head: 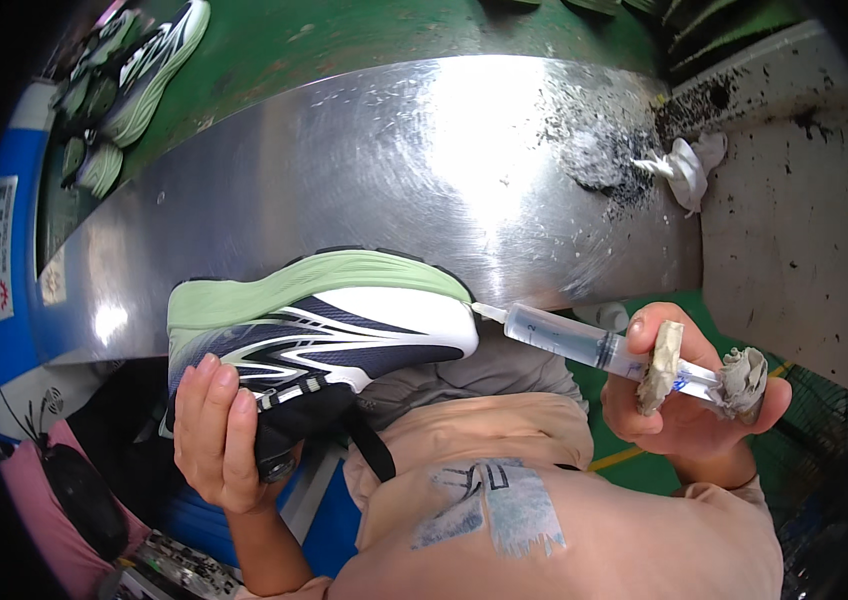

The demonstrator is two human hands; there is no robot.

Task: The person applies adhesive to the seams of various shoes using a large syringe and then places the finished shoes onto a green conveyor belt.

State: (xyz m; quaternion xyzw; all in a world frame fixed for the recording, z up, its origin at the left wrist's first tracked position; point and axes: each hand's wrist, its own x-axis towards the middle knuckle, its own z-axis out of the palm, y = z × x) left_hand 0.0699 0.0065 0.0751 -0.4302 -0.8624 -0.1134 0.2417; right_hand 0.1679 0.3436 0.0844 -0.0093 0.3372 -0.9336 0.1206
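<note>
My left hand (pixel 217 435) grips a running shoe (pixel 364 330) by its dark collar and upper. The shoe lies on its side in the air, its pale green midsole (pixel 334 289) turned up toward the metal bench. In my right hand (pixel 686 405) is a plastic syringe (pixel 559 337) with clear contents. Fingers rest around its wrapped flange (pixel 662 367), and the thumb sits behind the wrapped plunger end (pixel 740 382). The syringe's narrow tip (pixel 485 309) meets the shoe at one end, along the line between midsole and white upper.
A scuffed metal bench (pixel 364 165) spans the view before me. Dark residue (pixel 607 161) and a crumpled white cloth (pixel 686 172) lie at its right end, beside a stained panel (pixel 791 210). Other shoes (pixel 157 75) are at upper left. A small white container (pixel 607 315) shows behind the syringe.
</note>
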